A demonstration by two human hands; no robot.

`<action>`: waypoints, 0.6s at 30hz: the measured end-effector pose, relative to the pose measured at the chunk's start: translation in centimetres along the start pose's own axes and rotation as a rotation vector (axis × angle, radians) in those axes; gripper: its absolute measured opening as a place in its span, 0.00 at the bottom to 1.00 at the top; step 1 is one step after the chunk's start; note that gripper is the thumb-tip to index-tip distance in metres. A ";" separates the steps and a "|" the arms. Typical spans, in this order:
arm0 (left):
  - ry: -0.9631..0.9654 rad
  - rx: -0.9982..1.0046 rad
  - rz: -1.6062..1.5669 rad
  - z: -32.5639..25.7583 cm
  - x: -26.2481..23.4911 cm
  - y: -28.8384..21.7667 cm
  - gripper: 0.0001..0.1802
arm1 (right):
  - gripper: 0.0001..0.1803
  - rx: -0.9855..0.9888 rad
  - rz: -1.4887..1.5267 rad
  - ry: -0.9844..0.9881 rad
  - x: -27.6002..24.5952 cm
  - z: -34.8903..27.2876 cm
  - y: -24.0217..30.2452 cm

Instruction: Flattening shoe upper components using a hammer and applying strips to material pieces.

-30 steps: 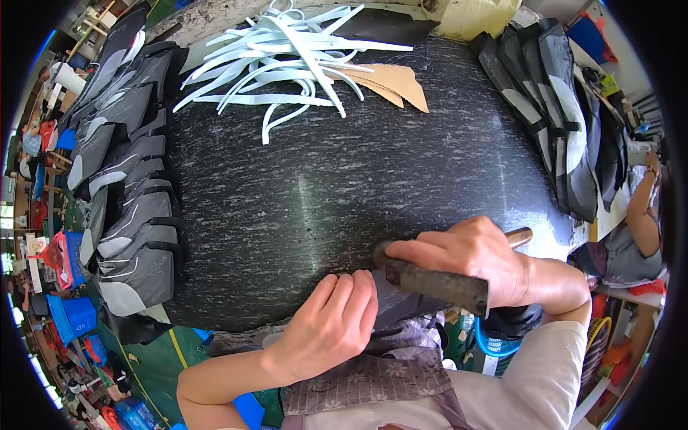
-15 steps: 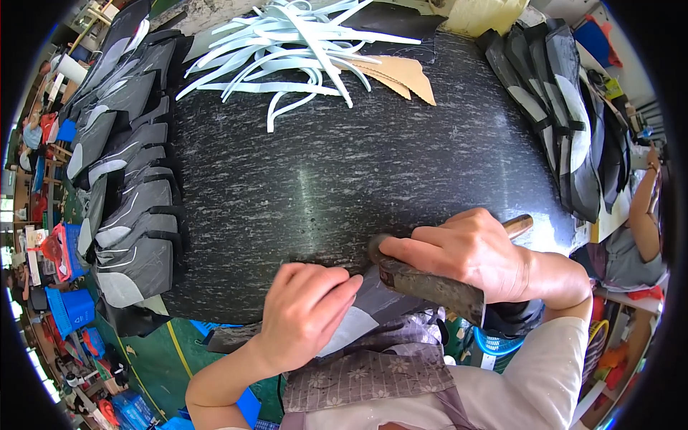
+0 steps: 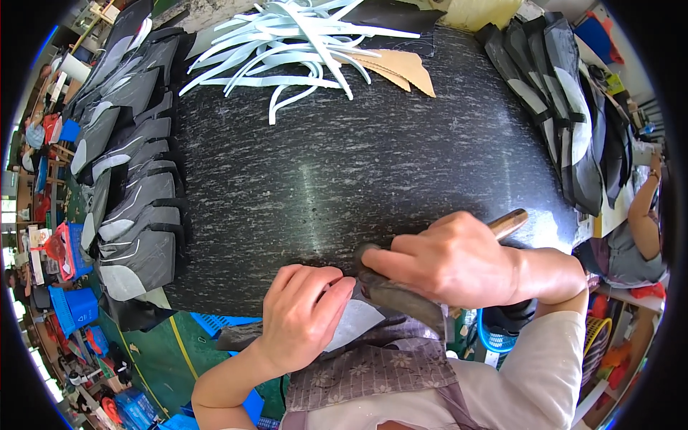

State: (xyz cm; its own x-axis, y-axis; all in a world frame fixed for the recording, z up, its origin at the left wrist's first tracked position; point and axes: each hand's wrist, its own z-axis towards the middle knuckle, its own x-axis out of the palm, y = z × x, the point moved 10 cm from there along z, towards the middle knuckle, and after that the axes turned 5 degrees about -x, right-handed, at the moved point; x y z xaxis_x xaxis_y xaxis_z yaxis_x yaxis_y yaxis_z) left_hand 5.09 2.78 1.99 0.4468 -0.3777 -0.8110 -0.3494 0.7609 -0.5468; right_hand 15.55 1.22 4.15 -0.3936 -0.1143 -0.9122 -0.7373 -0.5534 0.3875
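We see R hand (image 3: 459, 265) w/ fingers wrapped round hammer (image 3: 410, 302), head at near edge of surface (image 3: 287, 165). L hand (image 3: 304, 312) at grey pc (image 3: 355, 322), fingers curled; can't tell if gripping. Pc at near edge betw. hands, partly hidden. Far side: white strips (image 3: 315, 46), tan pcs (image 3: 407, 66). Dk stacks (image 3: 152, 247) L & R.

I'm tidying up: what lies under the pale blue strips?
Tan pieces, a black sheet and the dark surface show partly beneath the strips; what the pile's middle covers is hidden.
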 end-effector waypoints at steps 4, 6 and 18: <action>0.067 -0.129 -0.207 0.2 0.5 1.3 0.14 | 0.12 0.080 0.063 -0.223 -3.0 -2.2 -2.2; 0.046 -0.121 -0.229 1.4 -0.2 1.2 0.16 | 0.18 0.106 0.092 -0.278 -4.6 -3.1 -3.3; 0.018 0.126 0.122 3.9 1.4 -1.7 0.15 | 0.19 0.108 0.001 -0.209 -4.6 -2.5 -3.7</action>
State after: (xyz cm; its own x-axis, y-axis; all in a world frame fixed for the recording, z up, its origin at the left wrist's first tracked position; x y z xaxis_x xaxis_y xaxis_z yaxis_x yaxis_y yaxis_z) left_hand 9.50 3.01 2.53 0.3925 -0.2871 -0.8738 -0.2937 0.8612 -0.4149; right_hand 21.47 1.72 6.60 -0.4916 0.0647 -0.8684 -0.7869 -0.4602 0.4111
